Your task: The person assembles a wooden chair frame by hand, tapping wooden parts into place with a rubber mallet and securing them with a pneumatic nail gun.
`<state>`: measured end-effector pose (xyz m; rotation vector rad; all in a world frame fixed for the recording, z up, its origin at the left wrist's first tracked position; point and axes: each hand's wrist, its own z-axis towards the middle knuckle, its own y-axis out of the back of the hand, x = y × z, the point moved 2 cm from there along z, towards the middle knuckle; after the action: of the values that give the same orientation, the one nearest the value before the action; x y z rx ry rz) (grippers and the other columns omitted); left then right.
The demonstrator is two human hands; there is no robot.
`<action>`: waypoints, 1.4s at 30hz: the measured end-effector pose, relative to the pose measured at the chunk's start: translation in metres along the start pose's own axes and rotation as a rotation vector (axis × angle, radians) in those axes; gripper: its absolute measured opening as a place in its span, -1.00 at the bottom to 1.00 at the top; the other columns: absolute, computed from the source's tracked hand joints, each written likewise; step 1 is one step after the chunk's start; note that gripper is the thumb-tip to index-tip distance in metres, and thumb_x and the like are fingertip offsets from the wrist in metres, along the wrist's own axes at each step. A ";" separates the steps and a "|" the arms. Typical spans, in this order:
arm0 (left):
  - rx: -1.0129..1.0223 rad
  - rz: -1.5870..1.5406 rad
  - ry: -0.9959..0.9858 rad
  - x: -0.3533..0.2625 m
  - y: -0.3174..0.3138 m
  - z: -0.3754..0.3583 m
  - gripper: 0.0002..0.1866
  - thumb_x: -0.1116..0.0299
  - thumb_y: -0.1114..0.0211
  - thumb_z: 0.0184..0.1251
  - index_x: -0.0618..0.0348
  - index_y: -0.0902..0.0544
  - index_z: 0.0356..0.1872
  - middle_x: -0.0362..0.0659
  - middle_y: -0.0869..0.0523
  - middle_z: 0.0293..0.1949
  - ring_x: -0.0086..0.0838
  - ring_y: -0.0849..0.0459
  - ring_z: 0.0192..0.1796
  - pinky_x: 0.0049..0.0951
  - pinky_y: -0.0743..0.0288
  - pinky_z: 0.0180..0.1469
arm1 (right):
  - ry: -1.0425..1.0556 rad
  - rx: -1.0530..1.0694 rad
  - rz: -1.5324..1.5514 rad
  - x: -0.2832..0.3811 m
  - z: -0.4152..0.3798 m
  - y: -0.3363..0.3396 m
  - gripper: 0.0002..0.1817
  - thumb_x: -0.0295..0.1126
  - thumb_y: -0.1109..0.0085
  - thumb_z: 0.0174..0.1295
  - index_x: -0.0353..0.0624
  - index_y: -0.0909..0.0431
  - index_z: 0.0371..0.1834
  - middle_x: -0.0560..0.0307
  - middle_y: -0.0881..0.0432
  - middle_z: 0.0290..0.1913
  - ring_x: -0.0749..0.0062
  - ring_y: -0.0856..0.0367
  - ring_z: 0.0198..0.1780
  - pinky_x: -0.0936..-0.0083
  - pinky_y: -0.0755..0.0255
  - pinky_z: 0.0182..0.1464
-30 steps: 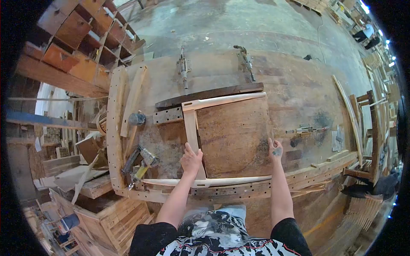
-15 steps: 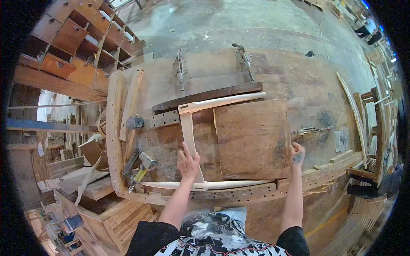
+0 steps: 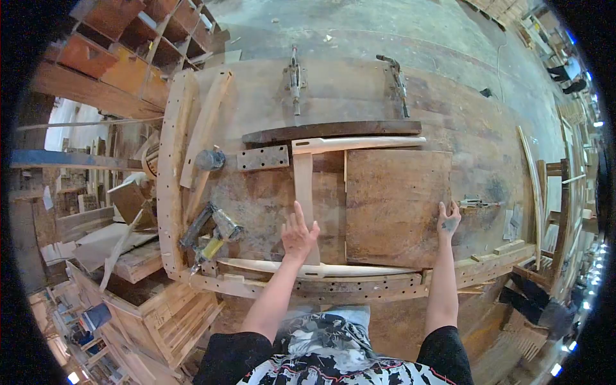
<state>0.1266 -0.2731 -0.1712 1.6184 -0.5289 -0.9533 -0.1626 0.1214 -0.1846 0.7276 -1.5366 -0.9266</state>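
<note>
My left hand (image 3: 299,236) lies over the pale wooden crosspiece (image 3: 303,179), with its fingers stretched out. The crosspiece runs between two shaped wooden legs, the far leg (image 3: 359,144) and the near leg (image 3: 359,270), which both have slots cut near their left ends. At the right edge of a flat brown board (image 3: 398,205) is my right hand (image 3: 448,218), thumb and finger apart. The board sits between the two legs. Beyond the far leg lies a dark curved wooden bar (image 3: 333,131), close alongside it.
Toggle clamps stand on the workbench (image 3: 250,96): a far left clamp (image 3: 295,80), a far right clamp (image 3: 398,86) and a right clamp (image 3: 478,204). A nail gun (image 3: 218,234) and a perforated metal plate (image 3: 263,158) lie left. A bored wooden rail (image 3: 359,288) borders the near edge.
The view has shifted, so the bench appears moved rightward and slightly up. My right hand's curled fingers have spread at the board's edge. My left hand stays over the crosspiece.
</note>
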 end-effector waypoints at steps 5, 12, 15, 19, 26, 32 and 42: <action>-0.013 -0.004 0.007 0.012 -0.009 -0.002 -0.01 0.06 -0.36 0.23 0.25 -0.07 0.59 0.05 -0.58 -0.06 -0.08 -0.61 -0.09 -0.09 -0.44 -0.06 | 0.020 -0.061 -0.054 -0.004 0.000 0.006 -0.43 -0.09 -0.40 0.25 -0.29 -0.62 0.19 -0.19 -0.68 0.01 0.09 -0.58 0.08 0.22 -0.44 0.16; -0.039 0.008 0.034 0.016 -0.020 -0.008 -0.19 0.01 -0.18 0.47 0.18 -0.10 0.59 0.05 -0.58 0.01 -0.04 -0.58 0.01 0.03 -0.37 0.05 | 0.035 -0.193 -0.228 0.032 -0.043 -0.022 -0.43 -0.05 -0.39 0.21 -0.08 -0.60 0.24 -0.13 -0.56 0.03 -0.03 -0.51 0.11 0.11 -0.38 0.21; -0.025 0.015 0.079 0.018 -0.022 -0.011 -0.26 0.02 -0.09 0.53 0.13 -0.11 0.59 0.08 -0.57 0.14 0.01 -0.56 0.13 0.15 -0.31 0.16 | 0.076 -0.223 -0.208 0.086 -0.092 -0.050 -0.40 -0.06 -0.39 0.20 -0.05 -0.56 0.28 -0.08 -0.51 0.08 0.00 -0.44 0.19 0.08 -0.29 0.30; 0.044 -0.077 0.114 0.017 -0.021 -0.007 -0.30 0.03 -0.03 0.56 0.09 -0.12 0.59 0.12 -0.54 0.25 0.05 -0.52 0.24 0.22 -0.25 0.26 | -0.021 -0.220 -0.074 0.091 -0.090 -0.048 -0.40 -0.07 -0.39 0.21 -0.02 -0.55 0.29 -0.03 -0.50 0.11 0.03 -0.40 0.23 0.07 -0.23 0.35; 0.017 -0.038 0.098 0.015 -0.021 -0.007 -0.31 0.05 -0.05 0.56 0.13 -0.13 0.57 0.13 -0.53 0.28 0.09 -0.53 0.26 0.25 -0.25 0.27 | -0.062 -0.276 -0.069 0.093 -0.093 -0.055 -0.45 -0.10 -0.27 0.30 -0.01 -0.50 0.32 -0.01 -0.51 0.12 0.05 -0.42 0.25 0.07 -0.24 0.34; -0.108 -0.060 -0.015 0.023 -0.035 -0.009 -0.27 -0.01 -0.12 0.53 0.18 -0.17 0.54 0.13 -0.49 0.38 0.06 -0.51 0.32 0.11 -0.29 0.26 | -0.006 -0.301 -0.133 0.089 -0.090 -0.066 -0.45 -0.10 -0.15 0.35 -0.06 -0.42 0.35 -0.01 -0.51 0.22 0.06 -0.40 0.33 0.04 -0.23 0.35; -0.273 -0.068 -0.199 -0.013 0.014 0.104 -0.43 0.02 -0.12 0.57 0.22 -0.38 0.39 -0.04 -0.57 -0.19 -0.12 -0.52 -0.12 -0.11 -0.35 0.01 | 0.042 -0.294 -0.184 0.090 -0.108 -0.067 -0.25 -0.13 -0.16 0.28 -0.18 -0.23 0.52 -0.13 -0.36 0.36 -0.07 -0.29 0.41 -0.01 -0.09 0.48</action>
<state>0.0373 -0.3282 -0.1588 1.3113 -0.4578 -1.1920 -0.0740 -0.0067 -0.1926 0.6775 -1.2760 -1.2367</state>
